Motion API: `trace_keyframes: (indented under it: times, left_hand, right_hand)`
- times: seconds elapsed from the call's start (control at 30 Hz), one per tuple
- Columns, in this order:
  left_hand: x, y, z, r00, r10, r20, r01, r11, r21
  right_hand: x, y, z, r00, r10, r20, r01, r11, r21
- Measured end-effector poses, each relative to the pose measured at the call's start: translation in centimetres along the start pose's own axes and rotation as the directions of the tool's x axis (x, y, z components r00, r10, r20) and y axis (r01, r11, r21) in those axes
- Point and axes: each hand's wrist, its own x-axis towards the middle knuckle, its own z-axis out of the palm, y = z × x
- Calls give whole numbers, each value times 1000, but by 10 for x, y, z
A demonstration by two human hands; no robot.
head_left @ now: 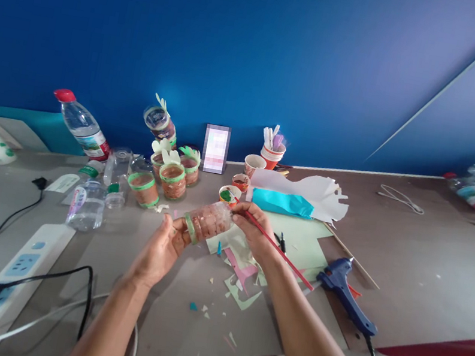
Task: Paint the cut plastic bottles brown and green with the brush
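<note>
My left hand (164, 248) is closed around the green-rimmed end of a cut plastic bottle (210, 222), which lies tilted on its side in the air above the desk. Its clear wall is streaked with brown paint. In my right hand (256, 230) is a thin red paintbrush (280, 252), its tip end against the bottle's far end; the bristles are hard to make out. Just beyond the hands stand a paper cup of green paint (229, 196) and a paper cup of reddish-brown paint (241, 183). Several finished-looking brown pots (172, 182) with green rims stand to the left.
A blue glue gun (348, 294) lies at right with its cord. Paper scraps (241, 288) litter the desk in front. Plastic bottles (87, 204), a red-capped bottle (85, 125) and a power strip (24, 270) with cables are at left. A phone (215, 149) leans on the blue wall.
</note>
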Motion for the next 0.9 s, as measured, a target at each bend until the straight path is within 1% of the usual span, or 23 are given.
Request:
trace_keyframes:
  times: [0.07, 0.2, 0.27, 0.33, 0.4, 0.5, 0.67, 0.77, 0.9]
  left_hand:
    - [-1, 3, 2, 999, -24, 33, 25, 999, -31]
    - [-2, 7, 5, 998, -18, 62, 22, 997, -70]
    - [-1, 8, 6, 999, -6, 36, 8, 997, -71]
    - [-1, 7, 7, 1000, 17, -8, -17, 998, -62]
    - [0, 5, 6, 999, 40, -35, -42, 998, -52]
    - [1, 2, 3, 998, 51, -44, -53, 997, -53]
    - [2, 2, 2, 996, 73, -53, -77, 995, -64]
    - [3, 2, 3, 994, 89, -59, -91, 995, -49]
    - [4, 0, 3, 988, 150, -36, -151, 988, -27]
  right_hand:
    - [0, 0, 0, 1000, -6, 7, 6, 1000, -10]
    - [-1, 0, 0, 1000, 1, 3, -1, 1000, 1]
    - [-1, -2, -1, 999, -32, -43, 33, 999, 26]
    - [-2, -5, -4, 991, -94, -96, 102, 991, 83]
    - [-2, -7, -6, 985, -137, -109, 152, 977, 152]
    - [-4, -9, -6, 985, -160, -59, 168, 964, 207]
    - [-11, -5, -2, 981, -186, 50, 177, 972, 155]
    - [-13, -2, -2, 983, -177, 53, 169, 977, 134]
    - [-13, -1, -3, 981, -189, 50, 183, 977, 106]
